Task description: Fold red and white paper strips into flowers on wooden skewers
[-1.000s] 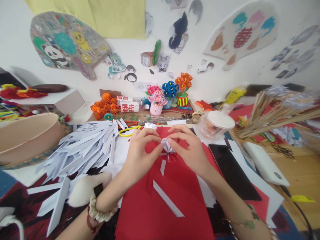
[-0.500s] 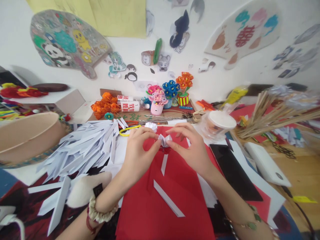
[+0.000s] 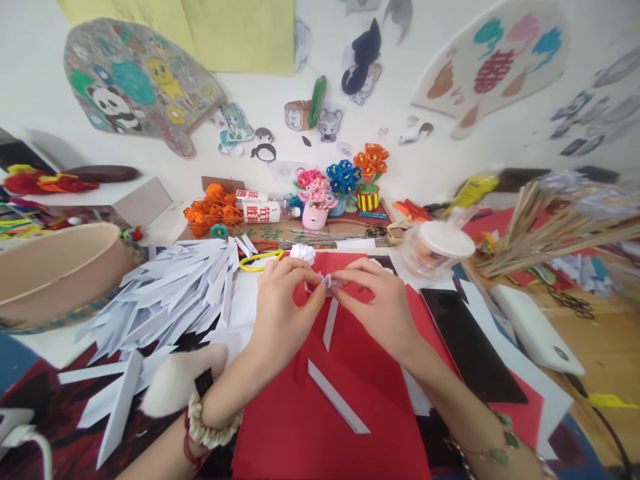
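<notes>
Both my hands meet over a red paper sheet (image 3: 350,393) at the table's middle. My left hand (image 3: 280,313) and my right hand (image 3: 377,303) pinch a small folded white paper piece (image 3: 329,283) between their fingertips. Just below the piece a short white paper strip (image 3: 330,324) lies on the red sheet. A longer white strip (image 3: 337,397) lies nearer me on the same sheet. A small crumpled white paper flower (image 3: 302,252) sits just beyond my left hand.
A heap of white paper strips (image 3: 170,293) spreads at the left, beside a tan round box (image 3: 55,270). Yellow scissors (image 3: 260,260), a clear jar with white lid (image 3: 435,250), wooden sticks (image 3: 550,230), a black sheet (image 3: 465,340) and small paper flower pots (image 3: 340,187) surround the work spot.
My hands moved a little away from me and closer together. The white piece, opened like a small fan before, is now squeezed flatter between my fingertips.
</notes>
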The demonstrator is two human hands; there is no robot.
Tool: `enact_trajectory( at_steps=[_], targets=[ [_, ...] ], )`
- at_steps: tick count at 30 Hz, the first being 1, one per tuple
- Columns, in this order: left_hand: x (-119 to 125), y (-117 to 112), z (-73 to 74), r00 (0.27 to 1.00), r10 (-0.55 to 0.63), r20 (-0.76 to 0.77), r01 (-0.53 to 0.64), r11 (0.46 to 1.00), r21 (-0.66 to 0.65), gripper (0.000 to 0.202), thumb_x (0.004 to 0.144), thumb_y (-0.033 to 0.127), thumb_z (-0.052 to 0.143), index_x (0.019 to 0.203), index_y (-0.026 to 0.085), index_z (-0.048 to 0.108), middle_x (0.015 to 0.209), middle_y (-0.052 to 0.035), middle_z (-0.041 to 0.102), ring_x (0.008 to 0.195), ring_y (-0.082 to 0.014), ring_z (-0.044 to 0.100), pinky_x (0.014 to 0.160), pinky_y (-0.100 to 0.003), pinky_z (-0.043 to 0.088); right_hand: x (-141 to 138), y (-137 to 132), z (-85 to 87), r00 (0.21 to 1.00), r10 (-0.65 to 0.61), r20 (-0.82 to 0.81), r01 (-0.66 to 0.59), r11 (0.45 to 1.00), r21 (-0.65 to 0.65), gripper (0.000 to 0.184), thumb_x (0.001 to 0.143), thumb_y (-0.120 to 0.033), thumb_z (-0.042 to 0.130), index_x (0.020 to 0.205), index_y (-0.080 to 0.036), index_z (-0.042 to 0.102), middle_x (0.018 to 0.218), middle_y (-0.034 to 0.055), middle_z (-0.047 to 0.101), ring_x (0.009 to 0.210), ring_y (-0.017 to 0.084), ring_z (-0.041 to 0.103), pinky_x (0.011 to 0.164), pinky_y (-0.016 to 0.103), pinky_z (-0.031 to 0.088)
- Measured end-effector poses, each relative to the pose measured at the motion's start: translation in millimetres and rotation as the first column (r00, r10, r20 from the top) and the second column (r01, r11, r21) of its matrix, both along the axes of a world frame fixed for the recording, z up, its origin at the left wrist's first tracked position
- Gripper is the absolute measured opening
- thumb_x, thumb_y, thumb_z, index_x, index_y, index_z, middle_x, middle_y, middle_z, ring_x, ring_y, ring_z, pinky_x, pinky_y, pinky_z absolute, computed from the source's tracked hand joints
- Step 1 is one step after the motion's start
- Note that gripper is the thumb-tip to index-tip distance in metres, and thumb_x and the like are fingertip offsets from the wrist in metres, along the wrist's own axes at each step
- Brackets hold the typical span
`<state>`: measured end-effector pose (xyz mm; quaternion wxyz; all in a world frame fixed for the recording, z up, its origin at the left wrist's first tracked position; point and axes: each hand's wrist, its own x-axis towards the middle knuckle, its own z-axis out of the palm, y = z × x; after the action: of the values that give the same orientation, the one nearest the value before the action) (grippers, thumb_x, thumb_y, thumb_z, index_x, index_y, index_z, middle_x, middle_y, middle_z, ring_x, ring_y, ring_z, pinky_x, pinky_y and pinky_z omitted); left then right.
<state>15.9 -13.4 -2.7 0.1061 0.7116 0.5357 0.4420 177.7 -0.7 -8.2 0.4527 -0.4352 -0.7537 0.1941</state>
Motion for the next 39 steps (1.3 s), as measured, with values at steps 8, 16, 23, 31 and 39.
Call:
enact_trajectory(
  at_steps=[8,16,23,31,39],
  targets=[
    [-1.5,3.3,-3.9,0.999,-0.019,0.042,0.019,1.0,0.003,0.012,0.082,0.016,0.063,0.071,0.02,0.063,0.082,-0.0018,0.066,0.086,-0.02,0.059,0.086,-0.041,0.042,0.3,1.8,1.0,0.996,-0.086,0.019,0.086,0.996,0.01,0.013,0.081,-0.011,0.065,0.083,-0.024,0.068,0.082,0.0015,0.066,0.066,0.016,0.057,0.061,0.029,0.048],
    [-0.3,3.9,-8.0,0.999,0.02,0.043,-0.019,1.0,-0.023,0.012,0.081,0.015,0.064,0.07,0.02,0.065,0.083,-0.0024,0.067,0.085,-0.0204,0.059,0.083,-0.039,0.043,-2.0,1.9,-1.7,0.999,-0.006,0.041,0.006,1.0,0.001,0.017,0.082,-0.014,0.063,0.093,-0.025,0.068,0.092,0.0035,0.064,0.075,0.018,0.061,0.068,0.033,0.052],
    [-1.2,4.8,-9.1,0.998,0.022,0.05,-0.02,0.999,-0.027,0.012,0.08,0.016,0.063,0.069,0.021,0.065,0.083,-0.002,0.068,0.084,-0.0199,0.06,0.082,-0.038,0.045,-1.8,4.5,-5.1,1.0,0.022,0.01,-0.021,0.999,-0.048,0.01,0.083,-0.02,0.067,0.091,-0.025,0.067,0.091,0.0032,0.065,0.071,0.017,0.06,0.067,0.032,0.053],
    [0.9,3.7,-7.6,0.998,0.006,0.068,-0.005,1.0,-0.016,0.013,0.08,0.013,0.062,0.069,0.02,0.064,0.081,-0.0024,0.066,0.083,-0.0196,0.059,0.082,-0.038,0.044,2.4,5.7,-2.3,1.0,-0.008,-0.03,0.008,1.0,-0.001,0.016,0.079,-0.008,0.061,0.077,-0.023,0.067,0.079,0.0017,0.065,0.066,0.016,0.058,0.06,0.03,0.049],
    [-0.4,2.3,-6.4,0.998,0.003,0.069,-0.002,1.0,-0.005,0.013,0.08,0.012,0.063,0.069,0.02,0.064,0.082,-0.0026,0.066,0.084,-0.0194,0.059,0.081,-0.037,0.045,-4.8,-0.7,-0.9,0.997,0.039,-0.063,-0.043,0.997,-0.06,0.012,0.076,-0.011,0.065,0.081,-0.022,0.068,0.081,0.0024,0.068,0.069,0.016,0.062,0.061,0.029,0.051]
  ],
)
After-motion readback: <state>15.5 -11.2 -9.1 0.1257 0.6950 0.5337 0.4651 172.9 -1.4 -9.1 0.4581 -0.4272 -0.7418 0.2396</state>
